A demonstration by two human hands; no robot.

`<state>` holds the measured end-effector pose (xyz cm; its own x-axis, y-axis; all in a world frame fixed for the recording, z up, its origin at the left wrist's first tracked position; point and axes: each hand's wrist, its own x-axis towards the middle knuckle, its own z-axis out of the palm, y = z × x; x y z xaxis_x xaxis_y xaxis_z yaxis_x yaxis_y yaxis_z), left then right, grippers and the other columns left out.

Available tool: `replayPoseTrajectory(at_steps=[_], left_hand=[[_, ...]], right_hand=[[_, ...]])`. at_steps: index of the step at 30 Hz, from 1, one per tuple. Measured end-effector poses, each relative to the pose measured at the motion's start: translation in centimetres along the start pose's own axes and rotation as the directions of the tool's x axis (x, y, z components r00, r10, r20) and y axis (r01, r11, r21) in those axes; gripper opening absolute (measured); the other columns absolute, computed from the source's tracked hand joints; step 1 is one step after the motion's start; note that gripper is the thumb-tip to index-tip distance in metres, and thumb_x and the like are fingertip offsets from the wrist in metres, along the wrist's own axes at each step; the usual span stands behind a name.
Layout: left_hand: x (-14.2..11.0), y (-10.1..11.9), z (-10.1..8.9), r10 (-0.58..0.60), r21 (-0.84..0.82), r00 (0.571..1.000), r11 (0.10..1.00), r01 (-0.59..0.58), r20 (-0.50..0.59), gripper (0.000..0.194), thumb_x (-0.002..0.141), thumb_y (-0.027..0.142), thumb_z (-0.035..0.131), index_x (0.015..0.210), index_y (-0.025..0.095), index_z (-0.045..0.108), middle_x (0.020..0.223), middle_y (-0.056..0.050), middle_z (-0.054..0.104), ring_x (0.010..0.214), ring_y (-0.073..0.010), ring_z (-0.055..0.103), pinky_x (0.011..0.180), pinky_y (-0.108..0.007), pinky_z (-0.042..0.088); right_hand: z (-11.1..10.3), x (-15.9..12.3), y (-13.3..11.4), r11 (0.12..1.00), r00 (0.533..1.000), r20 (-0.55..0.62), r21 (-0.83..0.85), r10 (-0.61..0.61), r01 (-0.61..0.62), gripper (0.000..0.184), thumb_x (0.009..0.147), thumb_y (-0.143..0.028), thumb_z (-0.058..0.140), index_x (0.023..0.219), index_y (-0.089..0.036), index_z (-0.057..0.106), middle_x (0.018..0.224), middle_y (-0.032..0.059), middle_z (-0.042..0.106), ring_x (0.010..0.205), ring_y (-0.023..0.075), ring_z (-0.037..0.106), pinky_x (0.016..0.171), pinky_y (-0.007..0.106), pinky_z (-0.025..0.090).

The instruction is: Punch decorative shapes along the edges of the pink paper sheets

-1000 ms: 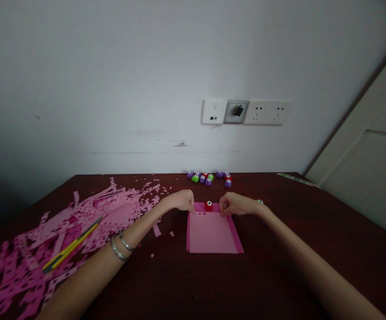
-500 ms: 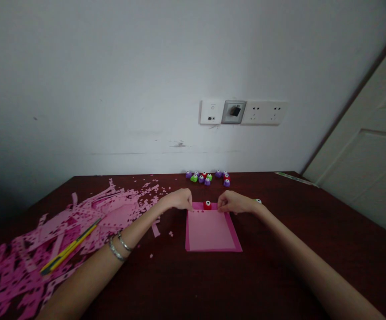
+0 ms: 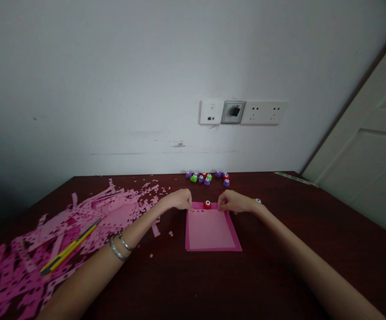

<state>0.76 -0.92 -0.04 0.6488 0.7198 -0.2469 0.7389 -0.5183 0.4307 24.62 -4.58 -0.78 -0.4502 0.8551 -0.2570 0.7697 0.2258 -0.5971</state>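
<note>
A light pink sheet of paper (image 3: pixel 211 231) lies on a slightly larger, darker pink sheet (image 3: pixel 236 242) in the middle of the table. A red paper punch (image 3: pixel 207 205) sits at the far edge of the light sheet, between my hands. Several small punched holes (image 3: pixel 197 211) run along that edge, left of the punch. With closed fingers, my left hand (image 3: pixel 181 199) pinches the far left corner of the paper. My right hand (image 3: pixel 234 202) is closed at the far right corner, its fingertips on the paper. Whether both sheets are gripped I cannot tell.
Several purple, green and red paper punches (image 3: pixel 201 179) stand near the wall. Another green-and-white punch (image 3: pixel 257 201) is partly behind my right wrist. Pink paper scraps (image 3: pixel 59 226) cover the left side, with a yellow utility knife (image 3: pixel 71 246) on them. A ruler-like strip (image 3: pixel 296 178) lies far right.
</note>
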Motion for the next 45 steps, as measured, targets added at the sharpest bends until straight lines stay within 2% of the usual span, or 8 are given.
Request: replayPoseTrajectory(at_steps=[10, 20, 31, 45], left_hand=[[0.0, 0.2, 0.0, -0.028, 0.006, 0.999, 1.000, 0.027, 0.016, 0.015, 0.062, 0.026, 0.065, 0.064, 0.012, 0.069, 0.057, -0.004, 0.062, 0.054, -0.0121, 0.050, 0.051, -0.022, 0.035], [-0.1, 0.3, -0.2, -0.052, 0.012, 0.998, 0.999, 0.052, 0.029, 0.016, 0.064, 0.027, 0.063, 0.065, 0.012, 0.068, 0.056, -0.001, 0.059, 0.055, -0.0108, 0.049, 0.049, -0.020, 0.034], [0.0, -0.1, -0.2, -0.056, -0.037, 0.998, 0.998, 0.056, -0.006, 0.014, 0.065, 0.027, 0.062, 0.065, 0.014, 0.068, 0.056, 0.000, 0.059, 0.056, -0.0107, 0.050, 0.051, -0.020, 0.035], [0.8, -1.0, 0.2, -0.025, -0.036, 0.999, 0.999, 0.023, -0.040, 0.019, 0.066, 0.028, 0.060, 0.070, 0.012, 0.068, 0.068, -0.004, 0.066, 0.063, -0.0125, 0.056, 0.055, -0.020, 0.037]], right_hand=[[0.1, 0.0, -0.2, 1.000, 1.000, -0.008, 0.002, 0.012, -0.012, 0.020, 0.070, -0.025, 0.054, 0.076, -0.010, 0.066, 0.062, 0.0031, 0.059, 0.040, 0.0069, 0.046, 0.033, 0.017, 0.036], [0.0, -0.1, -0.3, 1.000, 0.999, -0.026, 0.016, 0.028, -0.027, 0.021, 0.071, -0.025, 0.054, 0.078, -0.010, 0.067, 0.062, 0.0029, 0.060, 0.040, 0.0058, 0.046, 0.034, 0.016, 0.037], [0.1, 0.2, 0.2, 0.999, 0.998, -0.056, 0.041, 0.023, -0.021, 0.019, 0.072, -0.024, 0.054, 0.078, -0.010, 0.066, 0.064, 0.0029, 0.061, 0.040, 0.0052, 0.046, 0.036, 0.016, 0.036], [0.1, 0.4, 0.4, 0.999, 0.993, -0.118, 0.043, 0.018, -0.013, 0.020, 0.071, -0.022, 0.052, 0.077, -0.010, 0.065, 0.060, 0.0017, 0.058, 0.038, 0.0057, 0.045, 0.035, 0.017, 0.035]])
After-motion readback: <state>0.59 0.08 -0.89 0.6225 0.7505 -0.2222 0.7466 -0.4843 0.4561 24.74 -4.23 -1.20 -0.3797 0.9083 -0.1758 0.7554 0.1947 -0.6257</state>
